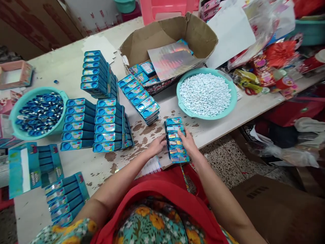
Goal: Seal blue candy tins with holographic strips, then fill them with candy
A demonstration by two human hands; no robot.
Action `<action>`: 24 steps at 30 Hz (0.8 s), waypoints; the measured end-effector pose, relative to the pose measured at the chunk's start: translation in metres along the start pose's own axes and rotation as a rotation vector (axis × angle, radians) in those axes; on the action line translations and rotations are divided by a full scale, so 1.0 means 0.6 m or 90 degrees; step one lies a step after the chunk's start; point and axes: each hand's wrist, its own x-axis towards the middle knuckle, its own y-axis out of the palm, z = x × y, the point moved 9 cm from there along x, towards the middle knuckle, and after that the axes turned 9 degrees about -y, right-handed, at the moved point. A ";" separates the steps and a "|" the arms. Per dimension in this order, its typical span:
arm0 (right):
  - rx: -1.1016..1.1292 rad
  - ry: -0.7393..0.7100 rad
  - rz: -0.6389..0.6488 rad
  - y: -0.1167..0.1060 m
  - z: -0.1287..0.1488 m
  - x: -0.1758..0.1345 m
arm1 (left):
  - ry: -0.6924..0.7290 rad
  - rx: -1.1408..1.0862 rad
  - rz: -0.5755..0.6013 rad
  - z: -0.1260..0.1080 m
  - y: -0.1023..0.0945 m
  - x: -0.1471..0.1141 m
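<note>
A short row of small blue candy tins (175,144) lies at the table's front edge, several side by side, some with shiny strips on their faces. My right hand (187,141) is at the row's right side, thumb over the tins and fingers along the edge. At the left side, my left hand (157,145) has its fingers bent and drawn together, close against the row; anything between them is hidden. A sheet with shiny strips (152,166) lies partly under my left forearm. Behind the hands is another row of blue tins (139,96).
Stacked tins (105,128) stand at left, beside a turquoise bowl of blue caps (42,130). White candies fill another turquoise bowl (208,117) at right. A cardboard box (167,32) holds more tins. Bags and wrappers (266,67) crowd the far right. A red chair back (157,188) is before me.
</note>
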 end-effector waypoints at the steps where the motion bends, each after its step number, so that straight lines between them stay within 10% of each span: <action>1: -0.073 -0.066 -0.057 -0.015 0.029 -0.016 | -0.008 0.055 0.013 0.017 -0.020 -0.018; 5: -0.191 -0.302 -0.135 -0.006 0.144 -0.109 | -0.173 0.332 0.010 0.134 -0.102 -0.110; 9: -0.111 -0.332 0.154 0.118 0.143 -0.163 | -0.295 0.451 0.032 0.227 -0.114 -0.184; 18: -0.290 -0.411 0.425 0.306 0.063 -0.210 | -0.267 0.220 0.014 0.240 -0.126 -0.213; 24: -0.445 -0.487 0.577 0.361 0.021 -0.259 | -0.282 0.243 -0.049 0.251 -0.135 -0.203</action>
